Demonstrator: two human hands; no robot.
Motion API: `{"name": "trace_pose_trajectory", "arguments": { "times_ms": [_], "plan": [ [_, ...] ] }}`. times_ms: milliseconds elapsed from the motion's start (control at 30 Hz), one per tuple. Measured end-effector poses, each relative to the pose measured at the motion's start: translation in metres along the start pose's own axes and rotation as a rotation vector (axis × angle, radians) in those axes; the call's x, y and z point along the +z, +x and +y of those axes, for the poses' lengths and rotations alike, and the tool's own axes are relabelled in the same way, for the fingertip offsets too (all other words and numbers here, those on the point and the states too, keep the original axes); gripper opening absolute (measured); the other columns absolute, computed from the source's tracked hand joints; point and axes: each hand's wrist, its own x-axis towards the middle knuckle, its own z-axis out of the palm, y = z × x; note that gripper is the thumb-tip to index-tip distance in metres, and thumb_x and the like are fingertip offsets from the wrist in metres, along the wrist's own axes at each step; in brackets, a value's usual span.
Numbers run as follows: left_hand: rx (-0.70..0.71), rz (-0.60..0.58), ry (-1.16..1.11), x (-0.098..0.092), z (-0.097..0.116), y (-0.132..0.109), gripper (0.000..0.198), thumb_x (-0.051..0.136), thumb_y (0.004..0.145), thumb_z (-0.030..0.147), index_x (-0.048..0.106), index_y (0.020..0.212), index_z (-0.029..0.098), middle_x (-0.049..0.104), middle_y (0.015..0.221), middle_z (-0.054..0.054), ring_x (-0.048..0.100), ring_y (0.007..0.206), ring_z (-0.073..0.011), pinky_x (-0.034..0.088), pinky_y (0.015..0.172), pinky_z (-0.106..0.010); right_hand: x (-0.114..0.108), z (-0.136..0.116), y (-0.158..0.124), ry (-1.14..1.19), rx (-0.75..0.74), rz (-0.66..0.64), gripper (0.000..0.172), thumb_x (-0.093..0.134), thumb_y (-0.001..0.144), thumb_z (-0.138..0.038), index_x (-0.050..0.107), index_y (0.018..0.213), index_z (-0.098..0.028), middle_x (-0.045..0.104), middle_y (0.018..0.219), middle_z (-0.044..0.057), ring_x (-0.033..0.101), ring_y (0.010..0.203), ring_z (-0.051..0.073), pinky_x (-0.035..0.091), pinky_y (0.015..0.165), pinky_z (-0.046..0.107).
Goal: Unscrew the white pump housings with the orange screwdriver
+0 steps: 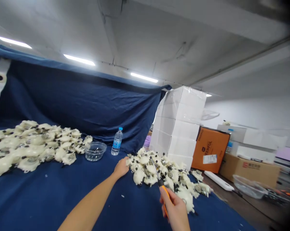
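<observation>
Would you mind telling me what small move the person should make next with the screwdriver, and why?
Probably lever one white piece out of the pile with the orange-handled screwdriver: the right hand grips it with the shaft over the pile, and the left hand is against the pile's edge, able to steady it.

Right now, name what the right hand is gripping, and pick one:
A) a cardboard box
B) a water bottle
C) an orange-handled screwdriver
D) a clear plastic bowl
C. The right hand is closed around the orange handle of the screwdriver, whose metal shaft points out over the pile of cream-white padded pieces.
</observation>
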Motion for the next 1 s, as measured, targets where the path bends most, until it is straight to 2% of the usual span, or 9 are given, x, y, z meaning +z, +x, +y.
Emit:
{"name": "trace_pose_trajectory", "arguments": {
  "times_ms": [100, 233, 367, 467, 533, 600, 700, 900, 1000],
  "plan": [
    [-0.059, -0.027, -0.118, -0.011, -0.014, 0.005, 0.029, 0.059, 0.09, 0.029, 0.059, 0.116, 0.017, 0.058, 0.123, -0.01, 0.058, 0.108, -0.0244, 0.05, 0.09, -0.046, -0.002, 0.004, 0.003, -0.01, -0.002, 0.006, 0.05, 0.062, 0.07, -0.064, 0.054, 0.054, -0.017, 0.041, 0.04, -0.005, 0.035, 0.03, 0.007, 0.019, 0.03, 0.019],
    [-0.201, -0.085, -0.37, -0.043, -0.034, -0.008, 0.028, 0.057, 0.091, 0.029, 0.058, 0.114, 0.015, 0.062, 0.114, -0.009, 0.063, 0.098, -0.0217, 0.053, 0.084, -0.042, 0.0, 0.007, 0.003, -0.028, 0.015, -0.021, 0.047, 0.061, 0.073, -0.063, 0.057, 0.061, -0.017, 0.046, 0.046, -0.004, 0.038, 0.033, 0.007, 0.021, 0.032, 0.019],
    [-0.293, -0.169, -0.638, -0.081, -0.045, -0.055, 0.021, 0.053, 0.09, 0.014, 0.057, 0.11, 0.009, 0.063, 0.114, -0.014, 0.064, 0.101, -0.0206, 0.052, 0.09, -0.037, 0.009, 0.008, -0.005, -0.029, 0.044, -0.109, 0.043, 0.063, 0.074, -0.058, 0.062, 0.072, -0.016, 0.052, 0.054, -0.003, 0.041, 0.034, 0.007, 0.026, 0.035, 0.02],
    [-0.305, -0.189, -0.774, -0.105, -0.044, -0.101, 0.048, 0.056, 0.08, 0.0, 0.048, 0.124, 0.017, 0.058, 0.126, -0.013, 0.062, 0.109, -0.0214, 0.048, 0.097, -0.036, 0.019, 0.008, -0.015, -0.055, 0.049, -0.173, 0.041, 0.065, 0.074, -0.053, 0.067, 0.085, -0.014, 0.054, 0.057, -0.003, 0.042, 0.036, 0.007, 0.03, 0.038, 0.021],
    [-0.315, -0.225, -0.868, -0.115, -0.038, -0.126, 0.068, 0.058, 0.075, -0.004, 0.04, 0.133, 0.025, 0.057, 0.126, -0.01, 0.061, 0.11, -0.0243, 0.048, 0.096, -0.041, 0.026, 0.007, -0.022, -0.097, 0.051, -0.198, 0.044, 0.065, 0.074, -0.052, 0.068, 0.093, -0.012, 0.052, 0.057, -0.003, 0.04, 0.036, 0.007, 0.029, 0.038, 0.022],
    [-0.339, -0.289, -1.013, -0.12, -0.031, -0.143, 0.08, 0.061, 0.073, -0.004, 0.034, 0.139, 0.031, 0.059, 0.12, -0.009, 0.061, 0.109, -0.027, 0.047, 0.095, -0.047, 0.032, 0.005, -0.029, -0.126, 0.062, -0.234, 0.047, 0.063, 0.076, -0.052, 0.069, 0.098, -0.011, 0.052, 0.057, -0.003, 0.039, 0.036, 0.006, 0.028, 0.038, 0.021],
    [-0.395, -0.336, -1.116, -0.118, -0.021, -0.155, 0.08, 0.064, 0.074, 0.0, 0.034, 0.141, 0.032, 0.06, 0.111, -0.008, 0.061, 0.103, -0.0273, 0.044, 0.095, -0.051, 0.038, 0.003, -0.038, -0.143, 0.086, -0.313, 0.051, 0.061, 0.078, -0.054, 0.069, 0.104, -0.011, 0.053, 0.06, -0.002, 0.039, 0.038, 0.006, 0.029, 0.04, 0.021],
    [-0.449, -0.356, -1.156, -0.114, -0.013, -0.157, 0.078, 0.069, 0.069, 0.002, 0.038, 0.137, 0.023, 0.06, 0.107, -0.01, 0.062, 0.096, -0.0252, 0.044, 0.086, -0.037, 0.038, 0.004, -0.046, -0.207, 0.158, -0.375, 0.059, 0.063, 0.078, -0.058, 0.067, 0.115, -0.012, 0.057, 0.065, 0.0, 0.042, 0.042, 0.008, 0.037, 0.041, 0.022],
    [-0.49, -0.375, -1.241, -0.117, -0.01, -0.155, 0.062, 0.063, 0.078, 0.018, 0.038, 0.135, 0.017, 0.06, 0.11, -0.015, 0.061, 0.093, -0.0279, 0.046, 0.078, -0.038, 0.038, 0.004, -0.047, -0.245, 0.167, -0.387, 0.059, 0.063, 0.078, -0.058, 0.067, 0.116, -0.014, 0.058, 0.064, 0.0, 0.044, 0.043, 0.009, 0.039, 0.041, 0.022]
  ]
}}
